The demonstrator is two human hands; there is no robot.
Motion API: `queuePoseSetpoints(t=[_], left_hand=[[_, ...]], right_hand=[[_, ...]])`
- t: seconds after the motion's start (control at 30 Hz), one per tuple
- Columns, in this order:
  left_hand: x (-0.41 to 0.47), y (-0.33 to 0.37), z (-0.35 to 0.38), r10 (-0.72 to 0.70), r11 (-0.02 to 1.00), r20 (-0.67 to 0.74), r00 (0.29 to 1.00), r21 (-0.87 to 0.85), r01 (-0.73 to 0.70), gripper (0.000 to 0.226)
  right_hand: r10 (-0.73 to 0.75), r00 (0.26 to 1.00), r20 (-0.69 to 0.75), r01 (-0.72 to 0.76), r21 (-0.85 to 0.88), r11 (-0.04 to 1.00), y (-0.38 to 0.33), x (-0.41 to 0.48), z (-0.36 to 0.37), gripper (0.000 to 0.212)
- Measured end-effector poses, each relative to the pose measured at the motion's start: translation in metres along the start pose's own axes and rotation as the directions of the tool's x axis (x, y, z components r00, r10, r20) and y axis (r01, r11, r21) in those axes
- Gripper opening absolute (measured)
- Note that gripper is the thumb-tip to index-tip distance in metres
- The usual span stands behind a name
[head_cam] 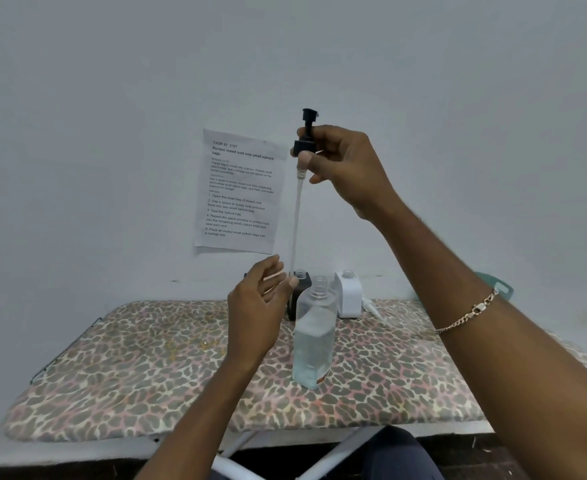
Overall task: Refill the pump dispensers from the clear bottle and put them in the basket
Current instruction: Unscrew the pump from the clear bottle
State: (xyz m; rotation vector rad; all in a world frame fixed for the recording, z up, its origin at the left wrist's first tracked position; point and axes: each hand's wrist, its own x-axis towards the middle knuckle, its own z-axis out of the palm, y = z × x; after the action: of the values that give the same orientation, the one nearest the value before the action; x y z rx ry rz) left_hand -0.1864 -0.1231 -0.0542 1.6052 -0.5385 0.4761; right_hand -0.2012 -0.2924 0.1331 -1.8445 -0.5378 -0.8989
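Note:
My right hand (345,164) holds a black pump head (306,135) high in the air. Its long clear tube (296,223) hangs down to just above the black dispenser (300,289), which stands uncapped at the back of the table, partly hidden. My left hand (255,310) hovers open beside that dispenser, fingers spread, holding nothing. The clear bottle (314,336) stands uncapped in front, roughly half full of clear liquid. A white dispenser (349,294) without its pump stands to the right of the black one.
A leopard-print padded table (146,368) carries everything. A white pump head (371,308) lies beside the white dispenser. A teal basket (499,287) peeks out behind my right forearm at the back right. A printed sheet (240,192) is taped to the wall.

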Motion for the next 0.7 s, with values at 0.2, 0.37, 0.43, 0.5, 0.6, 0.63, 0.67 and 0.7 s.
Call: queuePoseSetpoints(t=[0.2,0.37,0.43,0.5,0.6,0.63,0.67,0.7], left_hand=[[0.003,-0.007,-0.025,-0.103,0.988,-0.029,0.994,-0.117,0.099,0.024],[-0.004,-0.018,-0.064,-0.209,0.958,-0.044,0.977,-0.212,0.195,0.019],[-0.006,-0.024,-0.081,-0.253,0.949,-0.063,0.965,-0.208,0.235,0.019],[-0.007,-0.028,-0.088,-0.28,0.943,-0.047,0.959,-0.202,0.265,0.016],[-0.01,-0.039,-0.104,-0.325,0.933,-0.052,0.944,-0.178,0.311,0.013],[-0.011,-0.043,-0.111,-0.347,0.927,-0.061,0.936,-0.177,0.332,0.012],[-0.013,-0.049,-0.118,-0.368,0.918,-0.063,0.928,-0.18,0.352,0.011],[-0.015,-0.054,-0.123,-0.388,0.911,-0.062,0.92,-0.18,0.372,0.01]], right_hand=[[0.097,0.988,0.116,-0.108,0.092,0.99,0.011,0.007,0.03,0.031],[0.183,0.945,0.271,-0.22,0.115,0.969,0.023,0.015,0.08,0.027],[0.212,0.924,0.319,-0.261,0.118,0.958,0.03,0.017,0.105,0.024],[0.244,0.909,0.338,-0.301,0.127,0.945,0.039,0.019,0.118,0.022],[0.311,0.869,0.386,-0.384,0.127,0.915,0.052,0.022,0.148,0.023],[0.326,0.853,0.408,-0.403,0.115,0.908,0.056,0.022,0.161,0.023],[0.343,0.837,0.427,-0.421,0.101,0.901,0.061,0.021,0.173,0.023],[0.362,0.821,0.442,-0.44,0.087,0.894,0.066,0.019,0.185,0.022]])
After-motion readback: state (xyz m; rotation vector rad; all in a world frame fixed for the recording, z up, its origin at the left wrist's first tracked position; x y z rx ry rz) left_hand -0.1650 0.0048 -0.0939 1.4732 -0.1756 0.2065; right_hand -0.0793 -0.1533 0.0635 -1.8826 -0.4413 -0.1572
